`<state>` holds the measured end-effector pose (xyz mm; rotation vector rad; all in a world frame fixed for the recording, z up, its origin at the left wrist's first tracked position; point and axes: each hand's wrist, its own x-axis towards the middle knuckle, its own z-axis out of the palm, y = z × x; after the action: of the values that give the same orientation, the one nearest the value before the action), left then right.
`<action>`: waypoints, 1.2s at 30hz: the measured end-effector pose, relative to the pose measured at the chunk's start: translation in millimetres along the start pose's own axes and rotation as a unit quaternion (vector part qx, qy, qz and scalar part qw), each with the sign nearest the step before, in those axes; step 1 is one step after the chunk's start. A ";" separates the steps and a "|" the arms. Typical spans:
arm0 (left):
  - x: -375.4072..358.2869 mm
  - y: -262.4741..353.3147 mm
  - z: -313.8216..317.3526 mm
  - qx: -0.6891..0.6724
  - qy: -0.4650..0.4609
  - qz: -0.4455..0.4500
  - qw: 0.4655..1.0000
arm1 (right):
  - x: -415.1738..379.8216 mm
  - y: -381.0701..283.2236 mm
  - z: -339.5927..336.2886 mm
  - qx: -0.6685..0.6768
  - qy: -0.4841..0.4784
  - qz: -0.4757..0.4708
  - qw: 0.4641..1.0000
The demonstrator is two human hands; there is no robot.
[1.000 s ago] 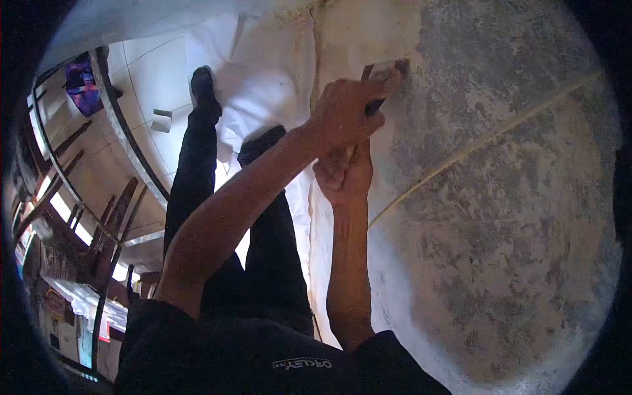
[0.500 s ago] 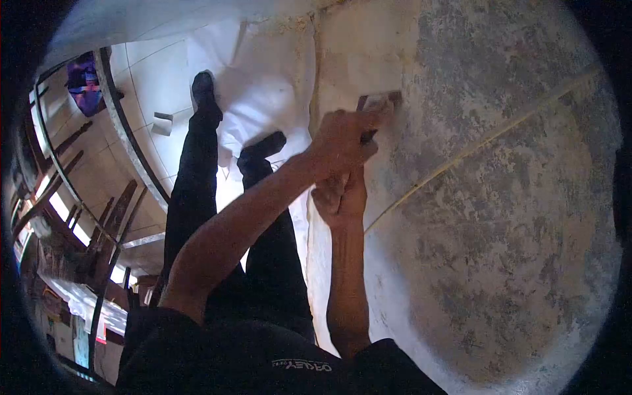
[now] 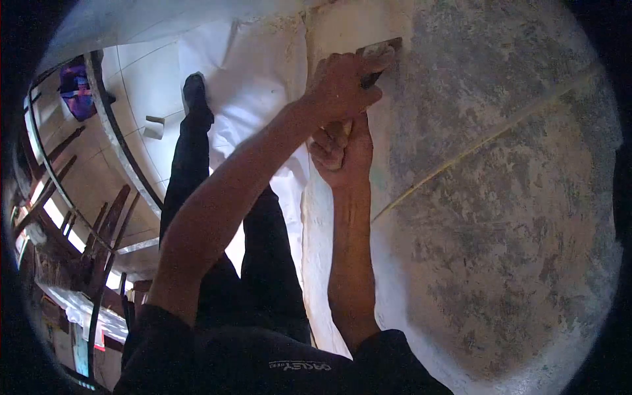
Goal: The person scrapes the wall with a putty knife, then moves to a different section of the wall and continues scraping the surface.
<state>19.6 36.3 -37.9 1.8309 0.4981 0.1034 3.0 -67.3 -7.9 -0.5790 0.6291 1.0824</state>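
Note:
My left hand (image 3: pixel 339 85) is closed on a scraper (image 3: pixel 391 46), its fingers lying along the flat dark blade, which has pale filler smeared on it. The blade's edge is against the plastered wall (image 3: pixel 487 217), at the border between a smooth cream strip and rough grey patches. Just below, my right hand (image 3: pixel 342 148) is curled into a fist, knuckles close under the left wrist. What its fingers hold, if anything, is hidden, and I cannot tell.
White sheeting (image 3: pixel 257 72) covers the floor along the wall, under my feet. A small pale flat piece (image 3: pixel 154 128) lies on the tiles. To the left stand a curved metal bar (image 3: pixel 122 135), wooden furniture legs (image 3: pixel 108 230) and a purple cloth item (image 3: pixel 78 92). A yellowish line (image 3: pixel 461 157) crosses the wall.
Both hands and the scraper have moved up the view along the wall, staying close together. The camera view has shifted slightly.

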 end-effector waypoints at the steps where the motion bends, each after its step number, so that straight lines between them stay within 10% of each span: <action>1: -3.2 -2.3 -4.0 -0.046 0.015 0.007 0.999 | -3.8 4.7 4.0 -0.012 0.040 -0.010 0.999; 13: -3.5 -7.4 -10.6 0.027 -0.029 0.023 0.999 | 5.3 14.8 10.9 0.029 0.018 -0.014 0.999; 15: -17.4 -6.5 4.2 0.055 0.003 0.055 0.997 | -17.8 21.3 13.8 0.000 0.128 -0.025 0.991; 22: 27.4 -3.0 -13.4 0.052 -0.015 0.017 0.998 | 32.2 -10.7 16.5 -0.059 -0.009 -0.005 0.998; 23: 22.5 -4.2 -12.0 0.039 -0.010 0.010 0.999 | 27.5 -7.3 25.7 -0.091 0.147 -0.010 0.985; 27: -12.5 -2.2 -1.3 -0.029 0.056 0.092 0.994 | -10.1 6.8 10.1 0.035 -0.012 0.060 0.998; 36: 5.1 -5.9 -8.1 0.030 0.013 0.040 0.999 | 4.6 5.0 14.1 0.021 -0.010 -0.010 1.000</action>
<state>19.9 46.8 -41.8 1.9103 0.4496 0.1689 2.5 -52.8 -2.0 -0.5364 0.6258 1.0524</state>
